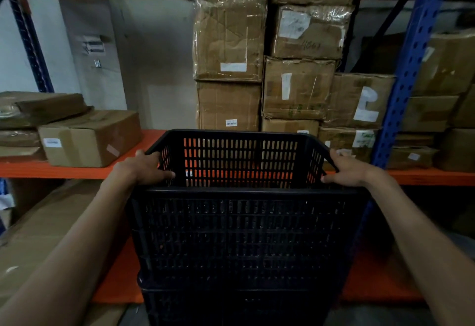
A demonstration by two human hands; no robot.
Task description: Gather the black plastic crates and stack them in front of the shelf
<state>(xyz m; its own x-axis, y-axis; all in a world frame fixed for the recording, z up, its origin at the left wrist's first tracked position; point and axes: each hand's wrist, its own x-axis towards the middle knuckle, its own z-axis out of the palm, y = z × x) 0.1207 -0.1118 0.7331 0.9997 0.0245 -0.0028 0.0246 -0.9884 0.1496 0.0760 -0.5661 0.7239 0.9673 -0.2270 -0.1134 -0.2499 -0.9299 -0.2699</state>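
Note:
A black slotted plastic crate point(241, 233) stands upright in front of the orange shelf point(64, 170), its open top facing me. It rests on another black crate point(231, 305), whose rim shows just beneath it at the bottom of the view. My left hand point(145, 168) grips the crate's left rim, thumb inside. My right hand point(347, 171) grips the right rim the same way. Both forearms reach in from the lower corners.
Stacked cardboard boxes point(228, 42) fill the shelf behind the crate. A low box point(90, 138) and flattened cardboard lie on the shelf at left. A blue upright post point(408, 73) stands at right. A large carton point(46, 233) sits below at left.

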